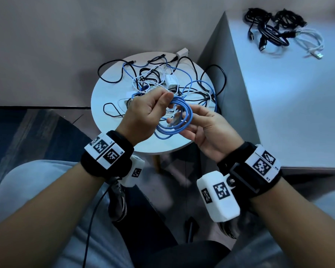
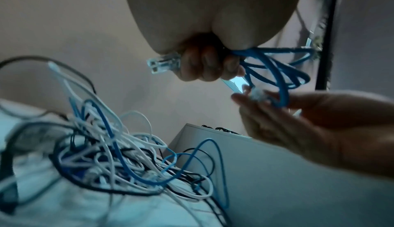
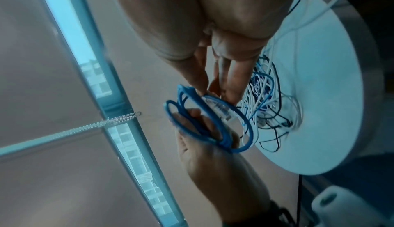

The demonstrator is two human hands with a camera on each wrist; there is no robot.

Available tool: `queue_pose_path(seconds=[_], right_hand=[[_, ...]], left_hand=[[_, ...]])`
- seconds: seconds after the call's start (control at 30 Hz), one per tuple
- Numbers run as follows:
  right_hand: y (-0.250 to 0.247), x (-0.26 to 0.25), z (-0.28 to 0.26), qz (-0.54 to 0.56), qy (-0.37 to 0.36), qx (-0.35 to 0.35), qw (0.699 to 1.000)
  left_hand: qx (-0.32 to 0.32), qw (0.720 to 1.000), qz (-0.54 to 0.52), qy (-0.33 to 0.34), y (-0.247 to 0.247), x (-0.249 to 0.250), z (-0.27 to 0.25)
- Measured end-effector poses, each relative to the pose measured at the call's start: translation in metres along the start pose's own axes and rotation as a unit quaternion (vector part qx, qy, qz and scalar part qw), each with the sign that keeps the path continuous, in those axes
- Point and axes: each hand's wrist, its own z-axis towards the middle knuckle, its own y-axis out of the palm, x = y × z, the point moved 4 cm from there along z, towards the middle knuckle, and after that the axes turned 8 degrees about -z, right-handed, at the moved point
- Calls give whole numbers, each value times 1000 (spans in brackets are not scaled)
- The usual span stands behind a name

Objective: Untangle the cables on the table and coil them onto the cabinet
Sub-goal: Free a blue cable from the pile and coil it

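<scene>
My left hand grips a small coil of blue network cable above the round white table, fingers curled round the loops. One clear plug sticks out past the left hand's fingers. My right hand pinches the cable's other clear plug at the coil's lower side, its fingertips on the plug. A tangle of blue, white and black cables lies on the table beneath. The white cabinet stands to the right.
On the cabinet's far end lie coiled black cables and a white USB cable. A white adapter sits in the tangle, and a charger at the table's far edge. My knees and a shoe are below the table.
</scene>
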Motion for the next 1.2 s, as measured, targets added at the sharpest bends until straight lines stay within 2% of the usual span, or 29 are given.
queue_pose_path(seconds=[0.17, 0.3, 0.37, 0.43, 0.53, 0.6, 0.67, 0.83, 1.03, 1.13, 1.2], right_hand=[[8, -1, -4, 74, 32, -57, 995], [6, -4, -4, 52, 41, -61, 996], [4, -5, -4, 20, 48, -50, 997], [3, -3, -3, 18, 53, -37, 998], [3, 0, -1, 28, 50, -37, 998], [6, 3, 1, 34, 43, -42, 998], [8, 6, 2, 42, 35, -35, 998], [10, 7, -1, 107, 47, -40, 992], [18, -2, -9, 119, 42, -110, 986], [14, -2, -9, 95, 57, -110, 988], [10, -3, -8, 89, 71, -96, 989]], left_hand=[[54, 984, 156, 73, -2, 6, -3], [120, 938, 305, 116, 0, 16, -8], [126, 938, 302, 116, 2, 18, -9], [114, 953, 263, 102, 1, 13, -7], [52, 995, 76, 23, -1, 1, -2], [11, 997, -61, -36, 0, -1, 0], [-9, 992, -110, -68, 5, -1, 0], [1, 999, 34, -31, 4, 0, -2], [4, 999, -31, -39, 1, -5, 3], [40, 992, 119, 18, 2, 2, -1], [79, 967, 236, 54, 4, 9, -6]])
